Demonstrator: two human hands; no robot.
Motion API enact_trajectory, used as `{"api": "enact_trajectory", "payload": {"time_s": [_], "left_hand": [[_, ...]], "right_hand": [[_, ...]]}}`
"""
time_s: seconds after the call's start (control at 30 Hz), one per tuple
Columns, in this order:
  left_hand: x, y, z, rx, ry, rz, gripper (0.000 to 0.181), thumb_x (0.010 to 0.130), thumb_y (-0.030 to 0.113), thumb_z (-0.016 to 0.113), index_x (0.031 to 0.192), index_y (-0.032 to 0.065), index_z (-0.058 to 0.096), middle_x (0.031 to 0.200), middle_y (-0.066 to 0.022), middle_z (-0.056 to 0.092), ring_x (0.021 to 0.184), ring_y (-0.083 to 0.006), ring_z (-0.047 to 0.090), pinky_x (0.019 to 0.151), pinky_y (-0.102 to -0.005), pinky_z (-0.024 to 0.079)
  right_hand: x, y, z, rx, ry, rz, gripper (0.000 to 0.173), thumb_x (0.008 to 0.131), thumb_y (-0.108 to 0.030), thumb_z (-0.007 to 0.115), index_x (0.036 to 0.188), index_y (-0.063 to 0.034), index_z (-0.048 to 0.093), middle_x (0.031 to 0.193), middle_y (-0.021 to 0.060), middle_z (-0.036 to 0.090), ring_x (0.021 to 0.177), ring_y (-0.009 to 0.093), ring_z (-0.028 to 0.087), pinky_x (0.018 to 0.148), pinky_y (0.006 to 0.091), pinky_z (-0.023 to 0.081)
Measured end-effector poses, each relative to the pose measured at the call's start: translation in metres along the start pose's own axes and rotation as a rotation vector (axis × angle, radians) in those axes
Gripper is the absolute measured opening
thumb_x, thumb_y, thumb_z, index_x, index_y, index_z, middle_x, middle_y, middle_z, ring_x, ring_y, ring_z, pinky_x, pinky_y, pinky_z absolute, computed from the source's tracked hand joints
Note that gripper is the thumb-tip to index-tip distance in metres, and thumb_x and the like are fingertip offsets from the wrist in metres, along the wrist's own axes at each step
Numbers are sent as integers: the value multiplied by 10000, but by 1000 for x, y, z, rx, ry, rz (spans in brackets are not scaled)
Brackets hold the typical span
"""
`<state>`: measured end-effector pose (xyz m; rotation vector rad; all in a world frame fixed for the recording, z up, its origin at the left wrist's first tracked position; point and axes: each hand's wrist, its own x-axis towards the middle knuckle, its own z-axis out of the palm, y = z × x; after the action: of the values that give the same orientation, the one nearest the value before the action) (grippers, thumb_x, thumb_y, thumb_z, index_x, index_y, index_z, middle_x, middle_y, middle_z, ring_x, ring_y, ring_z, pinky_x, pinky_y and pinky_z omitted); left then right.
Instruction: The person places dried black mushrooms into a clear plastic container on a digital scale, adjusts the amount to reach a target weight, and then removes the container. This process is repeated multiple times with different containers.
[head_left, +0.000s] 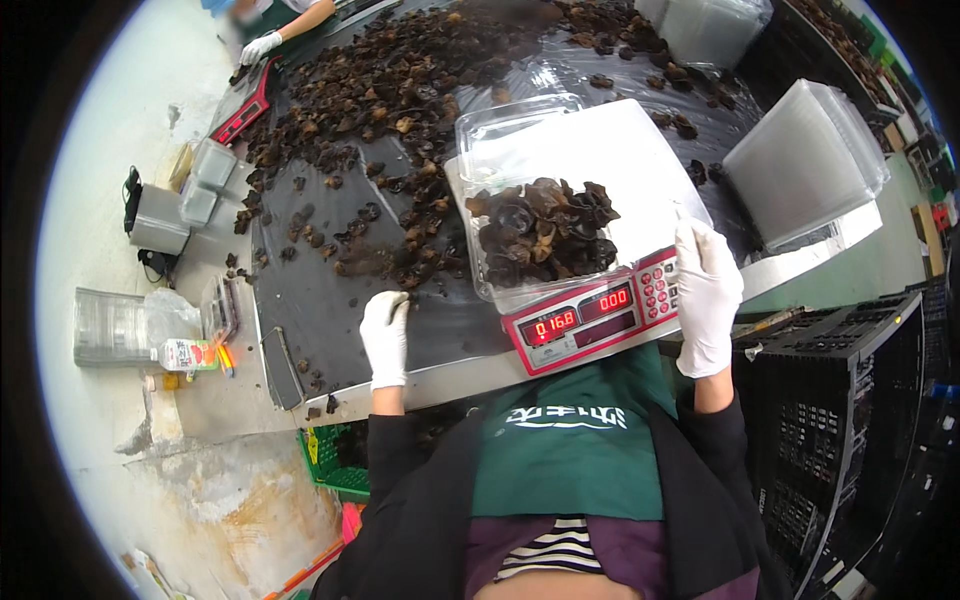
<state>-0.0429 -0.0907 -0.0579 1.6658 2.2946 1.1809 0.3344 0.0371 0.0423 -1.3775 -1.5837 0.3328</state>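
An open clear plastic clamshell box (484, 259) stands on the white platform (637, 165) of a red-framed digital scale (592, 319), heaped with dark wood ear mushrooms (544, 232). My right hand (706, 292), in a white glove, is at the scale's right corner beside the keypad; whether its fingers pinch anything cannot be told. My left hand (386, 337), gloved too, is over the table's near edge, left of the scale, its fingers curled and their tips partly hidden. A large spread of loose wood ear mushrooms (375, 82) lies on the black plastic sheet (322, 202) beyond.
Stacked clear boxes (806, 161) stand at the right, more (709, 26) at the back. Black crates (810, 420) are at my right, a green crate (330, 469) below the table. At the far left a co-worker's gloved hand (261, 47) is by another scale (244, 116). A bottle (180, 354) stands left.
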Motion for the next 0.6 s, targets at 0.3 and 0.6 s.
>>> {"api": "enact_trajectory", "payload": {"time_s": [0.3, 0.6], "left_hand": [[48, 35, 42, 181, -77, 244, 327, 795, 127, 727, 1120, 109, 710, 1209, -129, 625, 1151, -319, 552, 994, -384, 449], [63, 21, 38, -263, -84, 29, 114, 768, -14, 713, 880, 4, 713, 899, -92, 691, 857, -195, 667, 810, -291, 521]], "right_hand": [[-10, -14, 3, 227, -52, 187, 168, 941, -132, 668, 1033, 8, 681, 739, 64, 617, 547, 65, 555, 518, 248, 462], [-8, -4, -1, 179, -80, 172, 150, 939, -109, 654, 1023, 13, 672, 788, 106, 646, 632, 182, 620, 608, 305, 502]]}}
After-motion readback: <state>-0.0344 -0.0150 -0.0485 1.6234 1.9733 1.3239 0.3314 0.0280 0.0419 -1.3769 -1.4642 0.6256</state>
